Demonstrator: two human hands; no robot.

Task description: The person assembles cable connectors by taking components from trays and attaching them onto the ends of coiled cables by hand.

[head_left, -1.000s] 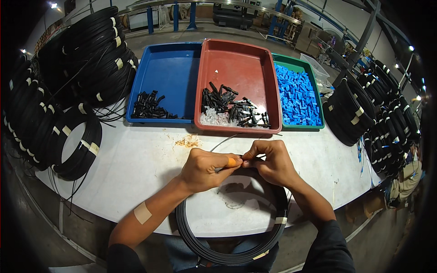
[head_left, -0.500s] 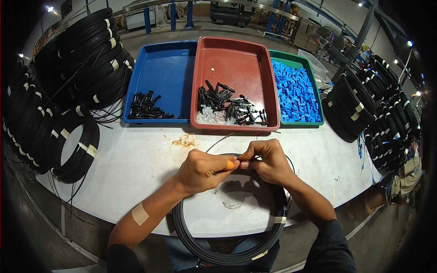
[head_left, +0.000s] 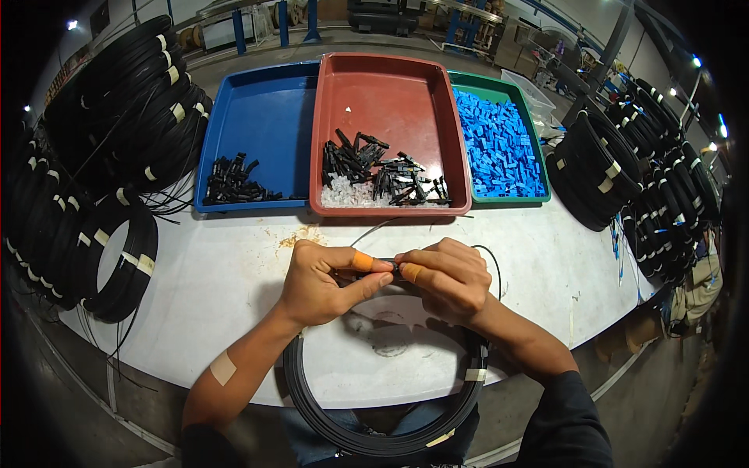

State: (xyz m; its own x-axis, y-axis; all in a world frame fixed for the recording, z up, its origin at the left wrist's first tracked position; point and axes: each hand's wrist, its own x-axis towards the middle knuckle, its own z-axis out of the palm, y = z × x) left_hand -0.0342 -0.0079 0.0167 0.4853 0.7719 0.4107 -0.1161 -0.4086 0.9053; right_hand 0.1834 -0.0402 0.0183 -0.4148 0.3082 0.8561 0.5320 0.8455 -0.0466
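Hands [head_left: 316, 282] together at dark piece [head_left: 395, 270]

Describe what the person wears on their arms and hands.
Dark sleeves reach about the elbows. A beige rectangular adhesive patch sits on the left forearm. Orange tape bands one finger each of the left hand and right hand. Neither wears a glove.

We wore dark sleeves [head_left: 563, 421] ending near the elbows and blue trousers [head_left: 300, 437]. One orange band [head_left: 362, 260] ringed our left fingers [head_left: 380, 266], a second orange band [head_left: 411, 273] our right fingers [head_left: 441, 258]; a pale rectangular patch [head_left: 223, 369] marked our left forearm [head_left: 253, 345].
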